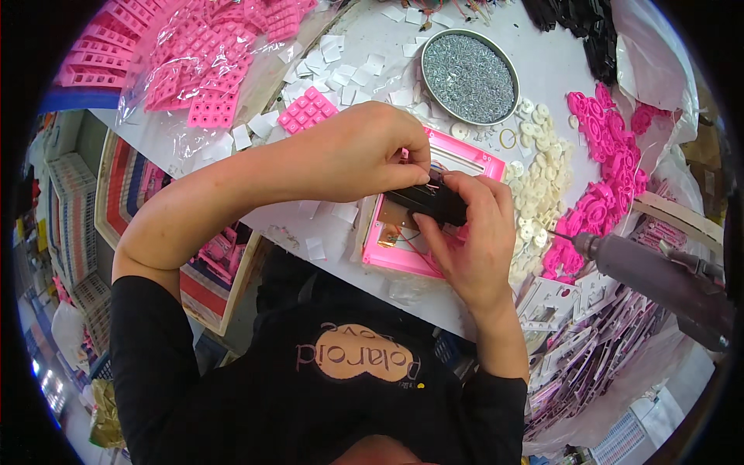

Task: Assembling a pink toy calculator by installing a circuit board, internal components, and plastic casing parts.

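Observation:
A pink plastic casing [494, 164] lies on the table in front of me, with thin wires and a brown board [394, 221] inside it. Over the casing is a black plastic part [443, 203]. My right hand [482, 225] holds this part at its right end, thumb below and fingers above. My left hand [391, 159] reaches in from the left with fingers pinched together at the top edge of the same part. Whatever lies between those fingertips is too small to tell.
A round tin of small screws [470, 77] stands beyond the casing. Cream round parts [542, 167] and pink plastic parts [612, 170] are heaped at right, near a hanging power screwdriver [659, 279]. Pink keypads [308, 110] and white paper squares [341, 70] lie at left.

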A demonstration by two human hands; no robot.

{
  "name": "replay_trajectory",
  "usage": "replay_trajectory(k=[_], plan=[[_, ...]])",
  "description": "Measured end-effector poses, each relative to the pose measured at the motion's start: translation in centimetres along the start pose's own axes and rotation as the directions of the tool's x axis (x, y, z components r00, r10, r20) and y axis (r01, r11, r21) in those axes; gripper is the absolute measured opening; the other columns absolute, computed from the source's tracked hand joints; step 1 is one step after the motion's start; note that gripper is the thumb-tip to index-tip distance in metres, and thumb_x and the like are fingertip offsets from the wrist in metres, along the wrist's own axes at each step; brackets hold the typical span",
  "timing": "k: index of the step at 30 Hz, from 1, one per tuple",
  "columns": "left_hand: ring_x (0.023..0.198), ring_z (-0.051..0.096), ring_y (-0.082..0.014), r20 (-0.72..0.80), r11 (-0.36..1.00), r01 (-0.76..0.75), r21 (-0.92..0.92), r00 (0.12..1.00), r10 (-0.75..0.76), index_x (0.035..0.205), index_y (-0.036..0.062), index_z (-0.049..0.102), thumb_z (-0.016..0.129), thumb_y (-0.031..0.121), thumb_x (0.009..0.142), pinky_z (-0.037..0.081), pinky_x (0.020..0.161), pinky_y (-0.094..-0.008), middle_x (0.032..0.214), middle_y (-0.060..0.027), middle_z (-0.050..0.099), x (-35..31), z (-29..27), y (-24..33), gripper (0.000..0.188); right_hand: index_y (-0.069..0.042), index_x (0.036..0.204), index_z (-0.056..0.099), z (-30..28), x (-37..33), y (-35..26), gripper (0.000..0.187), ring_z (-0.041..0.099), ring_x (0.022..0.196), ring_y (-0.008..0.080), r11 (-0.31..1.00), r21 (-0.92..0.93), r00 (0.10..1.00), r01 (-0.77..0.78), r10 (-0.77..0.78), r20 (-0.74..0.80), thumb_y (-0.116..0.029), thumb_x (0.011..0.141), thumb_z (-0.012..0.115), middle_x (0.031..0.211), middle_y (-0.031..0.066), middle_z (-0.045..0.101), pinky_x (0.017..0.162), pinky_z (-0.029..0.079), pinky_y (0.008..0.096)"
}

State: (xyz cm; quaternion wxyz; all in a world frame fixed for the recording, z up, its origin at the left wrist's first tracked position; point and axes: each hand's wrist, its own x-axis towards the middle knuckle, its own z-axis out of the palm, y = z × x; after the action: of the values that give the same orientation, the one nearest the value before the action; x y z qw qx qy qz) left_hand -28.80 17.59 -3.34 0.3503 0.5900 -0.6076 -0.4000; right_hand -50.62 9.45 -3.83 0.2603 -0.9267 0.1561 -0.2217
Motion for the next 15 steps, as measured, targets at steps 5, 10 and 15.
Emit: replay_trajectory(k=[5,10,15], plan=[[0.076,0.061,-0.0287,-0.042,0.988,-0.093,0.121,0.994,0.099,0.084,-0.0004,0.064,0.072,0.011,0.084,0.047,0.066,-0.0384,0.081,-0.0122,0.062,0.0,0.5,-0.1,0.014,-0.002,0.118,0.059,0.0,0.3,0.1,0.054,0.059,0.096,0.0362,0.998,-0.039,0.999,0.04,-0.039,0.023,-0.005,0.07,0.082,0.111,0.0135,0.066,0.083,0.051,0.0431],[0.08,0.062,-0.0329,-0.014,0.978,-0.077,0.195,0.997,0.081,0.084,-0.0001,0.064,0.072,0.011,0.084,0.048,0.07,-0.0415,0.082,-0.0138,0.063,0.3,0.3,0.3,0.014,-0.005,0.117,0.06,-0.1,0.5,-0.3,0.049,0.057,0.099,0.0355,0.995,-0.098,0.995,0.013,-0.003,0.097,-0.009,0.072,0.081,0.114,0.0112,0.063,0.083,0.052,0.0428],[0.081,0.063,-0.0332,0.014,0.971,-0.04,0.234,0.999,0.038,0.083,0.0001,0.064,0.074,0.015,0.083,0.049,0.071,-0.0417,0.082,-0.0139,0.064,0.5,0.0,0.6,0.017,-0.007,0.115,0.06,-0.9,1.6,-0.9,0.047,0.056,0.103,0.034,0.992,-0.13,0.977,-0.005,0.033,0.212,-0.01,0.072,0.08,0.115,0.0094,0.06,0.081,0.053,0.0428]])
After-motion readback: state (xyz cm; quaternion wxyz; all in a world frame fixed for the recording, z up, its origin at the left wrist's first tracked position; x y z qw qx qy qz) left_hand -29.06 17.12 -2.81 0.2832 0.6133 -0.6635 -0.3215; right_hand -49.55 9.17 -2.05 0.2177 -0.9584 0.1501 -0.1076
